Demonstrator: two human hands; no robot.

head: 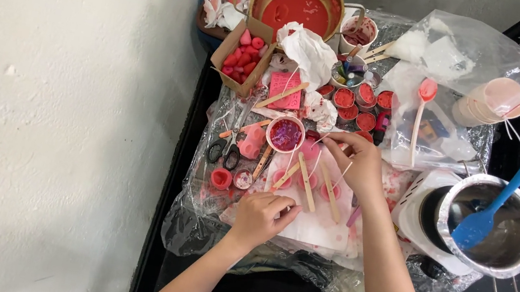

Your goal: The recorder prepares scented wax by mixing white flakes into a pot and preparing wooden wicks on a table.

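Overhead view of a cluttered table point(187, 154) covered in clear plastic sheeting. At lower centre of the frame the left hand point(260, 216) pinches, between thumb and forefinger tips, what appears to be a thin white wick; the view is too small to be sure. Its fingers point(283, 208) are nearly closed. At centre the right hand point(358, 162) reaches over a row of small pink moulds point(307, 179) bridged by flat wooden sticks point(306, 181), its fingers curled and pinched on another wick strand or stick end.

To do this step well, the wick should likely be kept taut and centred over each mould, with the stick laid flat across the rim.

Nearby: a small cup of red wax point(286, 133) just left of the right hand, scissors point(225, 150) at centre left, and a steel pot with a blue spatula point(505, 193) at right.
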